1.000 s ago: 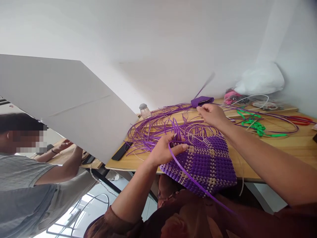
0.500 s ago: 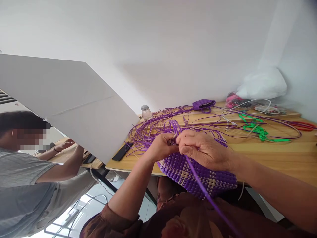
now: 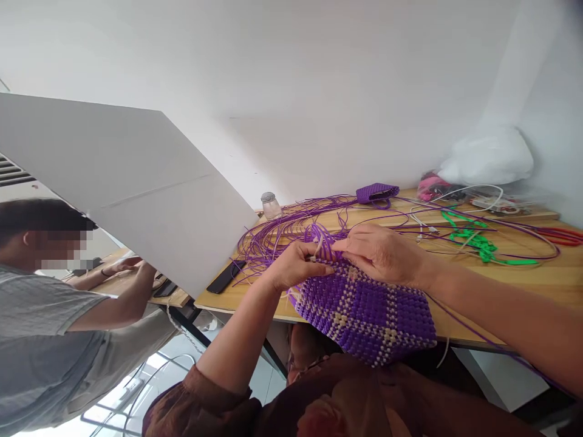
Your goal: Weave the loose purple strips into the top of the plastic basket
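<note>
A purple and cream woven basket [image 3: 364,309] rests at the table's near edge, against my lap. My left hand [image 3: 303,264] pinches its upper edge, thumb on the near side. Loose purple and cream strips [image 3: 321,237] rise between my two hands. My right hand [image 3: 380,252] is closed at the same edge, its fingertips pressed together on a purple strip. That strip seems to run back under my right forearm toward the lower right. The fingertips partly hide where strip and weave meet.
Long purple strips [image 3: 259,243] spread across the wooden table [image 3: 505,291]. Behind lie a small purple woven piece [image 3: 377,193], a lidded jar [image 3: 271,206], green strips [image 3: 478,240] and a white bag [image 3: 489,155]. A black phone [image 3: 225,276] lies left. Another person [image 3: 54,315] sits beyond a white panel [image 3: 150,182].
My right hand has shifted right and turned, uncovering more of the weave. The purple strip that crossed the basket's front now passes to the right, under my forearm.
</note>
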{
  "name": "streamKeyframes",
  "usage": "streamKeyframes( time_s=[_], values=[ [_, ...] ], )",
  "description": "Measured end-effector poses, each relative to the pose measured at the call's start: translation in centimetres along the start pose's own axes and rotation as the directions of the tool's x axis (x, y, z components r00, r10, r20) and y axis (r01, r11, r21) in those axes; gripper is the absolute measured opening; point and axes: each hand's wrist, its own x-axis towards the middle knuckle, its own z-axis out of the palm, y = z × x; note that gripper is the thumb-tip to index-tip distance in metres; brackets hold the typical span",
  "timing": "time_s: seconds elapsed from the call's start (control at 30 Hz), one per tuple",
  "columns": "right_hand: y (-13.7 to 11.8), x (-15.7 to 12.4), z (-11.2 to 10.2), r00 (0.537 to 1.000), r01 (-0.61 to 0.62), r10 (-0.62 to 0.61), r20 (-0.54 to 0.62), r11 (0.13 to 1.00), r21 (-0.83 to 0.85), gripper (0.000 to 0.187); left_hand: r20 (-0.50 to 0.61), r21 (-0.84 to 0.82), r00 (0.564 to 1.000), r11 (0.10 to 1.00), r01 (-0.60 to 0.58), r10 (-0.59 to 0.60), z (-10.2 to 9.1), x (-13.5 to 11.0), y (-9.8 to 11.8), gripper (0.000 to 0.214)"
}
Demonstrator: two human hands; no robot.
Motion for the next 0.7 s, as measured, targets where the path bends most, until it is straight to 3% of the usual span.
streamKeyframes(
  time_s=[0.1, 0.27, 0.33, 0.43, 0.57, 0.7],
  values=[
    [0.4, 0.0, 0.3, 0.997, 0.04, -0.044, -0.057, 0.997, -0.065, 0.026, -0.02, -0.097, 1.0, 0.995, 0.013, -0.015, 0.6, -0.2, 0.0, 0.025],
    [-0.3, -0.1, 1.0, 0.973, -0.161, 0.156, -0.172, 0.987, -0.016, 0.026, 0.0, -0.184, 1.0, 0.983, 0.023, -0.024, 1.3, -0.3, -0.3, 0.025],
    [-0.6, -0.1, 1.1, 0.957, -0.198, 0.181, -0.225, 0.979, -0.055, 0.026, -0.019, -0.185, 1.0, 0.983, 0.007, -0.011, 1.4, -0.3, -0.6, 0.023],
    [-0.7, 0.1, 1.0, 0.967, -0.142, 0.104, -0.233, 0.978, -0.155, 0.025, -0.033, -0.16, 0.999, 0.987, -0.01, 0.005, 1.5, -0.3, -0.7, 0.023],
    [0.0, 0.1, 0.6, 0.991, -0.007, -0.034, -0.132, 0.955, -0.298, 0.022, -0.053, -0.167, 0.998, 0.985, 0.035, -0.044, 2.0, -0.3, -0.1, 0.025],
    [0.7, 0.1, 0.1, 0.983, 0.107, -0.147, -0.111, 0.945, -0.31, 0.027, -0.094, -0.23, 0.995, 0.973, 0.022, -0.045, 2.8, -0.2, 0.2, 0.03]
  ],
)
